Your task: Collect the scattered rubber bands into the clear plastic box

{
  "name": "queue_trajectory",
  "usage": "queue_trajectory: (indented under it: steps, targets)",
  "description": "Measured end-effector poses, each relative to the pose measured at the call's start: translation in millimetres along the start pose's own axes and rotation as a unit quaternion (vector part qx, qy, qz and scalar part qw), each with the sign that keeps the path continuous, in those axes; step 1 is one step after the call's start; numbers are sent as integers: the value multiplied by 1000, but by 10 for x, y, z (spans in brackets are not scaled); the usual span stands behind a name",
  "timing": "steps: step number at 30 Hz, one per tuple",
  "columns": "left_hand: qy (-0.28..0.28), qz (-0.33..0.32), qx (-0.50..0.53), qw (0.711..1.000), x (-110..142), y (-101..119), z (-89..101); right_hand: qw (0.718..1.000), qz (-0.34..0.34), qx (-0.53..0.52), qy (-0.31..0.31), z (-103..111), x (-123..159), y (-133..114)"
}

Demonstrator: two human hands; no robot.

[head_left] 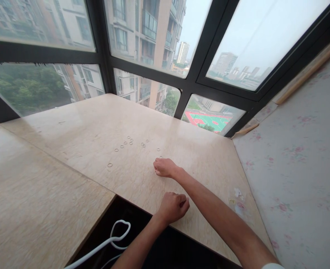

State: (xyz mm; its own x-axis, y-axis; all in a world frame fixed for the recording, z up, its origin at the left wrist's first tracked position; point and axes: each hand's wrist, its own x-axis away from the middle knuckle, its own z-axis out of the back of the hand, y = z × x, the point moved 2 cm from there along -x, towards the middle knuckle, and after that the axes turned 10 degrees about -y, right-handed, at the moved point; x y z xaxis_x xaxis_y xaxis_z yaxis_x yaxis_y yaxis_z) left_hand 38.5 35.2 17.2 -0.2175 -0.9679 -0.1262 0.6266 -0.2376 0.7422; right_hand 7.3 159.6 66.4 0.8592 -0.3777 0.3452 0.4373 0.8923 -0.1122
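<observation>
Beige, stone-patterned tabletop [92,127] | white cable [108,240] looped in dark gap at near edge | left hand [173,207]: fingers curled closed, contents hidden | right hand [165,167]: fingers bunched together, cannot tell if pinching anything | small plastic packets [240,203] near wall | thin rings [110,164] scattered mid-tabletop, one just beside right hand

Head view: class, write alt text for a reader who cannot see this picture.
The right hand is near small scattered rings on a pale counter, the left hand curled nearer the wearer. Windows behind show buildings and a sports court.
</observation>
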Motion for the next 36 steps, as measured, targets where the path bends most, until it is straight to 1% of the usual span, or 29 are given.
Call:
queue_trajectory:
  steps: [3,6,9,11,13,16,18,21,24,27,30,33,36]
  targets:
    - [14,-5,-2,1000,-3,18,16,999,-5,-39,32,-52,147,30]
    - [19,-3,-2,1000,-5,32,28,992,-13,-95,79,-92,334,91]
    - [19,3,-3,1000,-8,29,24,980,-25,-150,128,-120,565,170]
    - [20,3,-3,1000,-9,21,17,965,-36,-201,166,-144,749,231]
    - [21,2,-4,1000,-10,13,14,931,-41,-290,218,-187,961,297]
    - [24,3,-8,1000,-12,2,18,860,-44,-423,283,-309,1316,395]
    - [25,1,-13,1000,-14,-8,21,830,-64,-469,296,-423,1559,454]
    - [25,-2,-19,1000,-17,-28,18,795,-111,-516,300,-600,1926,540]
    - [31,-2,-26,999,-19,-43,15,776,-162,-524,311,-742,2293,625]
    - [41,-1,-27,999,-25,-44,24,773,-222,-493,331,-859,2644,712]
    - [48,0,-25,999,-34,-47,29,768,-282,-453,355,-976,2933,789]
    - [49,4,-26,998,-44,-65,21,753,-341,-409,386,-1072,3123,837]
    - [51,10,-31,998,-48,-80,13,745,-378,-378,399,-1125,3214,848]
